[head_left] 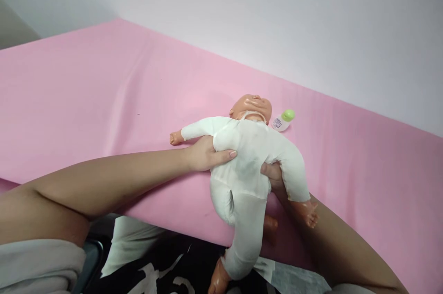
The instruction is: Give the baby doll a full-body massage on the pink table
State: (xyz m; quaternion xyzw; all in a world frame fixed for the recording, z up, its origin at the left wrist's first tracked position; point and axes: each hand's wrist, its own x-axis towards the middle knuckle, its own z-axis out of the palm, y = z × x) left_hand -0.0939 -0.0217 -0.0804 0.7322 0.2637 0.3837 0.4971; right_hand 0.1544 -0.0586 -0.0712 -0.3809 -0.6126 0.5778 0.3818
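Observation:
A baby doll [247, 160] with a white cloth body lies face up, its head away from me and its legs toward me. My left hand [207, 153] grips the doll's side under its arm, thumb across the chest and fingers hidden behind the body. On the other side my right hand [273, 175] holds the torso under the other arm, mostly covered by the doll's sleeve. One doll leg hangs past the table's near edge; the other is bent, its foot partly hidden.
A small clear bottle [283, 121] with a green cap lies beside the doll's head. The pink-covered table [166, 86] meets a pale wall [277, 17] at the back. Below the near edge, a black-and-white printed cloth [180, 271] shows at my lap.

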